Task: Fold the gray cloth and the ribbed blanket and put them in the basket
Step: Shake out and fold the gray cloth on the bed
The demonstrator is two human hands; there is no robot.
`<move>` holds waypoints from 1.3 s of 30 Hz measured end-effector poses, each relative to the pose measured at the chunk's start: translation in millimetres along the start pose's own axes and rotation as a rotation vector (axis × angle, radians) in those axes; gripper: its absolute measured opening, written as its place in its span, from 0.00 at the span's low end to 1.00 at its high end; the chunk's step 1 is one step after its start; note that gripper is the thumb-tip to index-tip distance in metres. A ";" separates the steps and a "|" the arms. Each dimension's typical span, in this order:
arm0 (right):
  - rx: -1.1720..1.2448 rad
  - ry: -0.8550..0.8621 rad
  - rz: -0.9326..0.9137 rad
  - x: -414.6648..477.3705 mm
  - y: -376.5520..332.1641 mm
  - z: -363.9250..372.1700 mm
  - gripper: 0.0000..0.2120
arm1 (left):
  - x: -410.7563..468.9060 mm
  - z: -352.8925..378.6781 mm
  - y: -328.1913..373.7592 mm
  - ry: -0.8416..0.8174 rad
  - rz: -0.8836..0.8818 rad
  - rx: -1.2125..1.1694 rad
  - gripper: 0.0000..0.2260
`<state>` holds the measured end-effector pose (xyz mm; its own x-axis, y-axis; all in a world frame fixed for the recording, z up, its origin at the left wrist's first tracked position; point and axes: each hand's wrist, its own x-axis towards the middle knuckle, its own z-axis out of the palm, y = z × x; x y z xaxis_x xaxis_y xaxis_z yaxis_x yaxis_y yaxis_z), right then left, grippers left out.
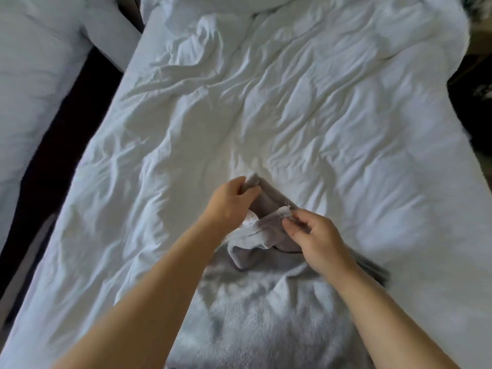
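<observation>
Pinching the gray cloth (269, 202): our left hand (230, 202) fingers clamp its far corner, our right hand (315, 242) fingers a frayed edge. Beneath them it drapes onto the bed (319, 115).

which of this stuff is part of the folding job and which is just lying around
Job: gray cloth; left hand and right hand gripping its corners.
Lying about: white duvet; second bed at left.
</observation>
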<state>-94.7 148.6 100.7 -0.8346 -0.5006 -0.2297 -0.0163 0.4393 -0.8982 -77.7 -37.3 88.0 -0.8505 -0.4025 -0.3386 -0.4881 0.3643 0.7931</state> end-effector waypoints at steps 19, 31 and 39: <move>0.188 0.424 -0.922 -124.7 -328.1 -138.3 0.04 | -225.9 -154.8 305.7 0.026 0.632 -0.628 0.17; 0.498 0.411 -0.840 -123.4 -366.6 -130.9 0.02 | -260.2 -188.6 335.8 -0.110 0.677 -0.360 0.20; 0.426 0.472 -0.889 -124.7 -383.7 -132.0 0.08 | -275.2 -201.9 362.4 -0.065 0.539 -0.380 0.17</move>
<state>-57.1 140.9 523.5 -0.7473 -0.1348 0.6507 -0.6020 -0.2774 -0.7488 18.9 36.0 570.8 -0.9723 -0.1908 0.1347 0.1016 0.1739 0.9795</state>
